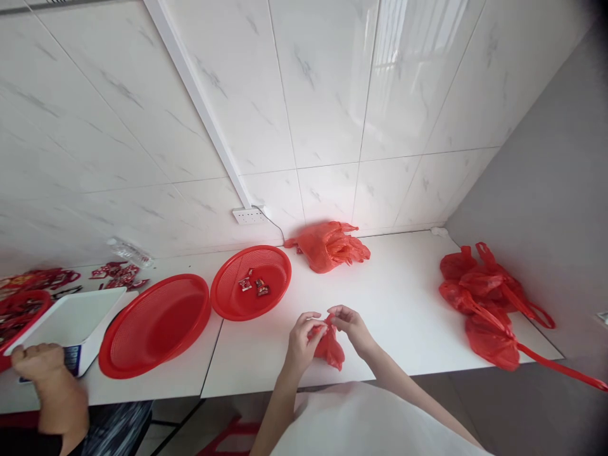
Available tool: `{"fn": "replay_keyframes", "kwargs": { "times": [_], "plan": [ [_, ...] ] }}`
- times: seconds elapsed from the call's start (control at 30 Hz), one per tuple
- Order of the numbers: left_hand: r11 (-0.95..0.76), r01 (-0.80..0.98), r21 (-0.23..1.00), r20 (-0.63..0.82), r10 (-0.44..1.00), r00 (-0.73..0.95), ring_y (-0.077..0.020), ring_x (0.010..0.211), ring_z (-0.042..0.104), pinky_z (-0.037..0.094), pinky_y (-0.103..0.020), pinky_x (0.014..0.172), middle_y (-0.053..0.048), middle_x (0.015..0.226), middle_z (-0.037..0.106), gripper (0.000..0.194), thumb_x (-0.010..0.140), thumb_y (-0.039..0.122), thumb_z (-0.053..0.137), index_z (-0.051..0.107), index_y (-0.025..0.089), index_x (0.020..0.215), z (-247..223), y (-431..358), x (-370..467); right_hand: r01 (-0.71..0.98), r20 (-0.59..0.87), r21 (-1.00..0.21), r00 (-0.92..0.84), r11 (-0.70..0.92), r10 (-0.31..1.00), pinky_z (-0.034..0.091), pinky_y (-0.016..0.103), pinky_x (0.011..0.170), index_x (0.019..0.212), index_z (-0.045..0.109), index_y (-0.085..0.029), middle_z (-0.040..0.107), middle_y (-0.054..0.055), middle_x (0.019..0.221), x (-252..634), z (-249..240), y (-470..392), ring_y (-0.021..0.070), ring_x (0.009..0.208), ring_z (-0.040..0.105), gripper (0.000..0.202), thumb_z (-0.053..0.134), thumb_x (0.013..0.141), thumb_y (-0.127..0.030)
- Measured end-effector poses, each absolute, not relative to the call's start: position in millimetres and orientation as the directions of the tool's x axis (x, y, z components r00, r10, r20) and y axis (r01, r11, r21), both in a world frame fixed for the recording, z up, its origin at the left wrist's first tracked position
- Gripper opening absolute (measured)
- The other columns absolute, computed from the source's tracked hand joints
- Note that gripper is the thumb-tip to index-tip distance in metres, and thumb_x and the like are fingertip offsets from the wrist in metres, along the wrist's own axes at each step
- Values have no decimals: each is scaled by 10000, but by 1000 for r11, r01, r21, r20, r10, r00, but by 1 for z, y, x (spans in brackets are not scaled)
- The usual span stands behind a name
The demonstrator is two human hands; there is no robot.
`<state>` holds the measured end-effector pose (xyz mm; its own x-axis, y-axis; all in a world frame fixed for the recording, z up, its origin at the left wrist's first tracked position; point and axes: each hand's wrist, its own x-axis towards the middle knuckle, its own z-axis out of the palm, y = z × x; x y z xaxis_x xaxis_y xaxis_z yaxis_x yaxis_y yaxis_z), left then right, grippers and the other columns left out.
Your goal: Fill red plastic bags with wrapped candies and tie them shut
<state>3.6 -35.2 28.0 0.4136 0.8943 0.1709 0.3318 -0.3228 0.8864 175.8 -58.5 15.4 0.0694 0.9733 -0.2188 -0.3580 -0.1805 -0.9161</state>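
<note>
A small red plastic bag (pixel 332 350) hangs between my two hands, just above the white table's front edge. My left hand (pixel 304 339) pinches its upper left part, fingers closed on the plastic. With thumb and fingertips, my right hand (pixel 349 326) grips the top of the same bag. What the bag holds, if anything, is hidden. Beyond my hands, a pile of red plastic bags (pixel 327 247) lies against the wall. Left of them stands a red basket (pixel 225 304) with a few small wrapped packets (pixel 261 287) in it.
Several filled red bags (pixel 484 285) sit at the table's right end. To the left are another red basket (pixel 114 354) and a white tub (pixel 90 304), with a co-worker's hand (pixel 38 361) at the tub. A socket (pixel 249 216) with a cable is on the wall.
</note>
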Motion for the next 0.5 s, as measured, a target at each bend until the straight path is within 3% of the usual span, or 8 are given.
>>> {"fn": "replay_keyframes", "kwargs": {
  "times": [0.2, 0.37, 0.5],
  "plan": [
    [-278, 361, 890, 191, 947, 258, -226, 1067, 635, 512, -377, 937, -76, 1110, 692, 275, 926, 383, 525, 744, 255, 1033, 32, -26, -9, -405, -297, -867, -49, -291, 954, 318, 225, 528, 964, 619, -213, 572, -38, 721, 199, 26, -53, 90, 562, 438, 349, 728, 650, -317],
    [-259, 502, 825, 182, 963, 199, -234, 1062, 636, 497, -363, 922, -51, 1123, 690, 252, 909, 407, 545, 757, 273, 937, 34, -23, -10, -509, -323, -782, -164, -360, 932, 187, 228, 467, 976, 567, -226, 489, -64, 641, 212, 27, -51, 64, 461, 244, 335, 695, 704, -374],
    [-160, 488, 858, 147, 987, 66, -245, 1098, 603, 491, -365, 915, -84, 1159, 651, 339, 898, 471, 535, 731, 226, 771, 22, -16, -11, -557, -348, -762, -80, -331, 934, 140, 231, 448, 937, 561, -215, 450, -67, 585, 230, 32, -44, 64, 439, 204, 356, 630, 764, -518]
  ]
}}
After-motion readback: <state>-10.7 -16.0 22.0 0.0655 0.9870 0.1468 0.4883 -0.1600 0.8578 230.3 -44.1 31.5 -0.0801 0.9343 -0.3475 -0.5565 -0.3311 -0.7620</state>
